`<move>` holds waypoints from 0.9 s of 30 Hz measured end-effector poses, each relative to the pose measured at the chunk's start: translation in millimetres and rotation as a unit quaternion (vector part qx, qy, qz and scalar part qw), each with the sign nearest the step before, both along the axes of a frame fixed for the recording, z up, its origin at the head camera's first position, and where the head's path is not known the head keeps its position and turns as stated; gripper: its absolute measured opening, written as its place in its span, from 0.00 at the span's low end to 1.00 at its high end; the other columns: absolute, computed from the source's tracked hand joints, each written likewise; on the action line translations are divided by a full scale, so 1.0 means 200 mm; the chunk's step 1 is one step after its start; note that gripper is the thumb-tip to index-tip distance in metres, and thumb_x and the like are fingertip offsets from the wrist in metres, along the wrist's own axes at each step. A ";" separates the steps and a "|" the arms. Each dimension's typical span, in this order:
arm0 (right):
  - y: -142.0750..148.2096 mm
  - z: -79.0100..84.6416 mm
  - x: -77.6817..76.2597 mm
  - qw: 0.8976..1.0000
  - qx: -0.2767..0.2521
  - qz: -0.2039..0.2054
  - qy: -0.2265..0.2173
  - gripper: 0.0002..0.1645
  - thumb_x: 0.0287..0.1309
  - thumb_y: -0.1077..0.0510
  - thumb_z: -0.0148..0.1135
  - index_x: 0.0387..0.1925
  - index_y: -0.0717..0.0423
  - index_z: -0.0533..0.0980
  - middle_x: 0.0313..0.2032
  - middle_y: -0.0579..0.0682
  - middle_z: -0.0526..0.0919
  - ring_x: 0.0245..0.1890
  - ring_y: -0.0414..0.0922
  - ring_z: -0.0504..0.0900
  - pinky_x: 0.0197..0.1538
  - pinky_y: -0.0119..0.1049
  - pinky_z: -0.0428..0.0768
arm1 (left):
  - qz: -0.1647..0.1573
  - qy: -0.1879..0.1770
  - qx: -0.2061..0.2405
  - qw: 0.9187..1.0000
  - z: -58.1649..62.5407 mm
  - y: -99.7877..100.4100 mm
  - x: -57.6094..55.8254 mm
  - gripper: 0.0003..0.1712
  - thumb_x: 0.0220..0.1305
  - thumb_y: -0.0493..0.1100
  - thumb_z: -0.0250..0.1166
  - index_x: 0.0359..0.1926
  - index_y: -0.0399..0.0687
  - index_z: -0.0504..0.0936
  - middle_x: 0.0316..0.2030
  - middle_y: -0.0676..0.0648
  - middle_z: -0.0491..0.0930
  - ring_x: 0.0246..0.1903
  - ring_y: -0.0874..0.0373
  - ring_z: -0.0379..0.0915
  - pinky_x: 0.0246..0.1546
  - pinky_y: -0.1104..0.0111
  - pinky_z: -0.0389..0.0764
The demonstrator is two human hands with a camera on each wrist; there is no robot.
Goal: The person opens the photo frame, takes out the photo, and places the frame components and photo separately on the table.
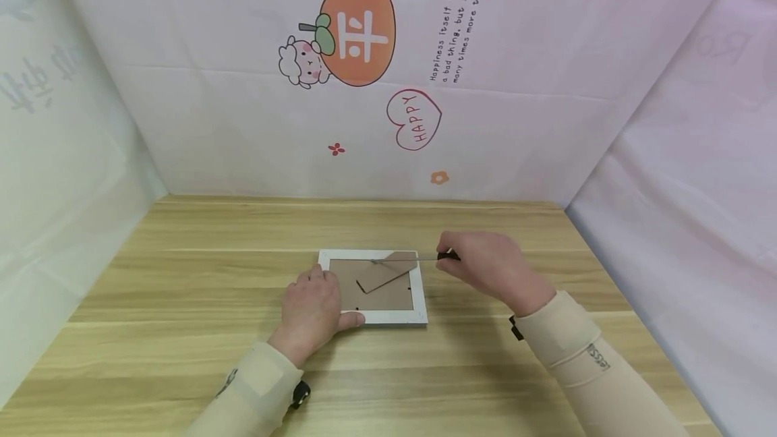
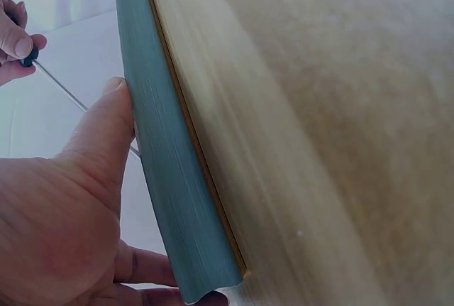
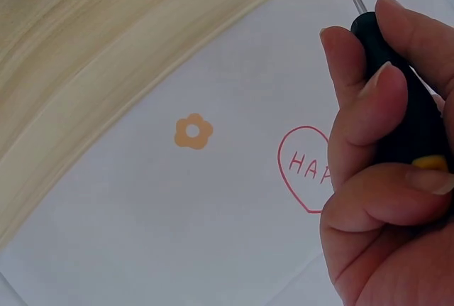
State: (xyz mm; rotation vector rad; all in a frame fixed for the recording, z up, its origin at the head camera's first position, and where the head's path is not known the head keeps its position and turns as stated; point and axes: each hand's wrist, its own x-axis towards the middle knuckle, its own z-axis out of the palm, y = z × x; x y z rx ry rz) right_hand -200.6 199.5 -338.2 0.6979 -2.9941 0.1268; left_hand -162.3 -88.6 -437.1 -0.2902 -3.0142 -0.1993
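A picture frame lies face down on the wooden table, its white border around a brown backing board with a folded stand leg. My left hand grips the frame's near left corner, thumb along the near side and fingers at the left side. In the left wrist view the frame's edge looks blue-grey. Held in my right hand is a screwdriver with a dark handle and a yellow band. Its thin shaft points left over the backing board, the tip near the board's far edge.
The wooden table spreads out on all sides of the frame. A white printed sheet stands behind it, and white cloth hangs on the left and right.
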 end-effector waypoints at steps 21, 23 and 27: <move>-0.05 0.11 -0.13 0.998 0.040 -0.003 -0.055 0.06 0.64 0.47 0.71 0.40 0.41 0.86 0.37 0.36 0.89 0.32 0.36 0.83 0.33 0.39 0.80 | -0.006 -0.004 -0.006 1.000 -0.02 -0.01 -0.01 0.47 0.42 0.78 0.76 0.32 0.37 0.75 0.31 0.43 0.70 0.28 0.49 0.69 0.27 0.60 0.75; -0.04 0.12 -0.15 0.997 0.043 -0.004 -0.070 0.07 0.65 0.47 0.71 0.41 0.41 0.86 0.37 0.37 0.88 0.33 0.37 0.83 0.34 0.40 0.81 | -0.006 0.002 -0.006 1.000 -0.02 -0.01 -0.01 0.47 0.41 0.78 0.77 0.31 0.37 0.75 0.30 0.43 0.70 0.28 0.49 0.69 0.26 0.60 0.75; -0.03 0.14 -0.21 0.993 0.049 -0.005 -0.108 0.07 0.66 0.46 0.70 0.42 0.41 0.86 0.37 0.38 0.87 0.34 0.39 0.82 0.38 0.40 0.81 | -0.009 0.013 -0.009 1.000 -0.01 0.00 0.00 0.47 0.41 0.77 0.77 0.32 0.36 0.76 0.30 0.43 0.71 0.27 0.49 0.69 0.25 0.60 0.75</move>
